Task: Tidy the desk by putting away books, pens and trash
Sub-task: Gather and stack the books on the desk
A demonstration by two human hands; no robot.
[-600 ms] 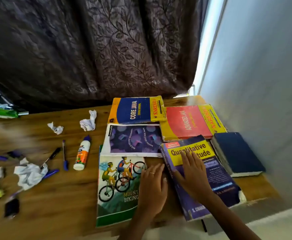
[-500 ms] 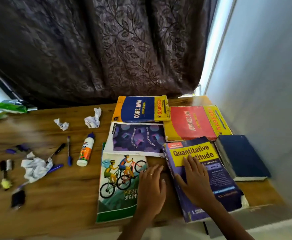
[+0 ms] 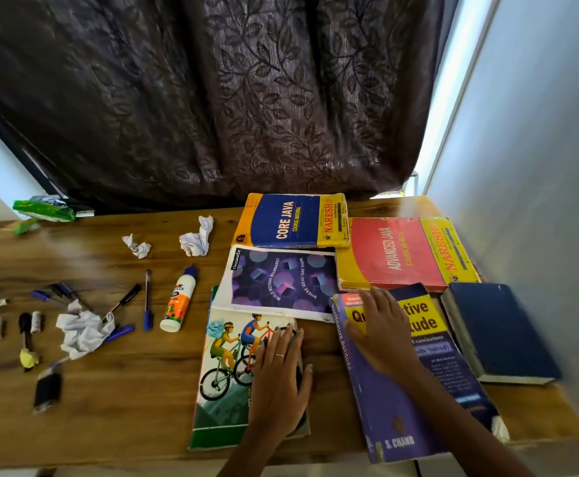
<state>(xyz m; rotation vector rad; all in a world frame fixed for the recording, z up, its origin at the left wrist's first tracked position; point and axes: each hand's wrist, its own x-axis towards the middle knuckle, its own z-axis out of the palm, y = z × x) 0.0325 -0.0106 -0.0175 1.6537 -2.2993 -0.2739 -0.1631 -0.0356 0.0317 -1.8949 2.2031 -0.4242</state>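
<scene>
The left hand (image 3: 278,373) lies flat, fingers straight, on the cycling notebook (image 3: 233,380) at the near middle of the tabletop (image 3: 126,401). The right hand (image 3: 380,333) presses flat on the purple aptitude book (image 3: 415,390) just right of it (title partly covered). Pens (image 3: 147,301) and crumpled paper (image 3: 83,330) lie to the left.

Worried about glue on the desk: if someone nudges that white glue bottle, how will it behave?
The glue bottle lies on its side, and its round body will probably roll if pushed sideways. It looks like light plastic, so a nudge should shift it easily. Its purple cap seems on, so leaking appears unlikely.
</scene>
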